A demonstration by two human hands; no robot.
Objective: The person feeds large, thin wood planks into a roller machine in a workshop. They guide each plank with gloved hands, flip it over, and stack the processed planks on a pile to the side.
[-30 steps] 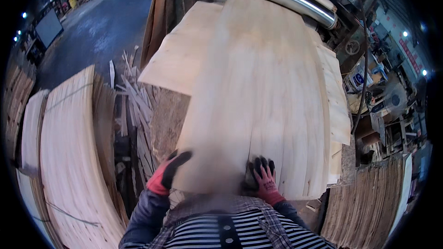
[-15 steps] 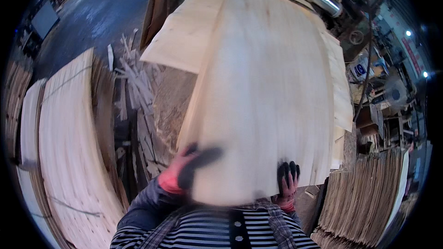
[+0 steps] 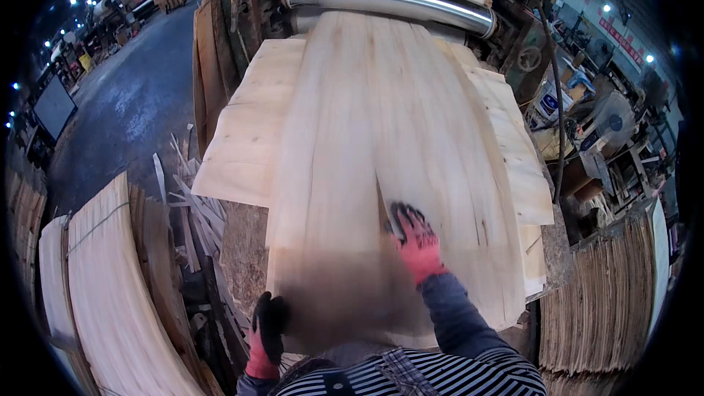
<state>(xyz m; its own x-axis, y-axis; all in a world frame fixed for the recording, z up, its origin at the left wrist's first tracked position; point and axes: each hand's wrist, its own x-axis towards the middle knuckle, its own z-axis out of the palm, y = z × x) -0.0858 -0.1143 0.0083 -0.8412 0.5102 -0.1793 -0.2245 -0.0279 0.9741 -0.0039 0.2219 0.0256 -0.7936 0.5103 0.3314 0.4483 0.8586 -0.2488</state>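
A long pale wood veneer sheet lies lengthwise in front of me, over wider veneer sheets that stick out on both sides. A narrow dark split runs up its middle from the near part. My right hand, in a pink glove with black fingers, rests on the sheet beside this split, fingers spread. At the sheet's near left corner is my left hand, gloved alike, its fingers pointing up along the edge. Whether it touches the edge is unclear. The sheet's near end is blurred and dark.
A shiny metal roller crosses the far end. Bundled veneer stacks stand at left, with scrap strips beside them. Another upright stack is at right. Beyond it are a handwheel, a white bucket and a fan.
The veneer sheet has come down onto the sheets below. My right hand has moved from its near edge onto its middle; my left hand has moved lower and left. The view has shifted.
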